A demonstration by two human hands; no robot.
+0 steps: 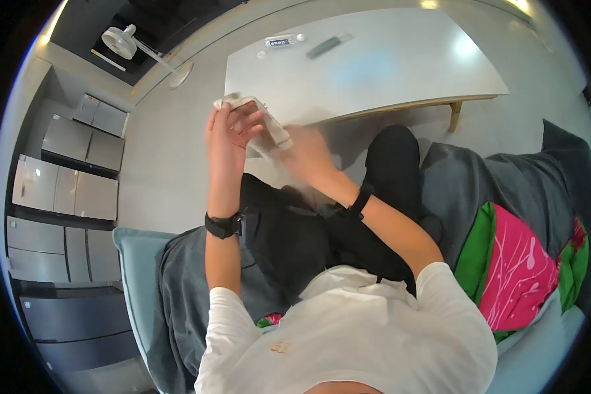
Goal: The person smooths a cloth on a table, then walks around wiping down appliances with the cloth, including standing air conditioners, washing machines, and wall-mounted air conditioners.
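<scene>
An off-white, cloth-like piece [279, 133] with a stiff-looking edge is held up in front of my knees, near the table's edge. My left hand [230, 128] pinches its upper left end between thumb and fingers, with the other fingers curled beside it. My right hand [306, 156] is at the lower right end of the piece. Motion smears that hand, so its fingers and grip cannot be made out. The exact kind of the piece does not show clearly.
The white table [407, 72] ahead bears a small labelled bottle [284, 41], a white cap-like bit [262, 55] and a blurred grey-green flat thing [328, 46]. A white fan [120, 43] stands back left. A pink and green cloth [515, 269] lies on the sofa at right.
</scene>
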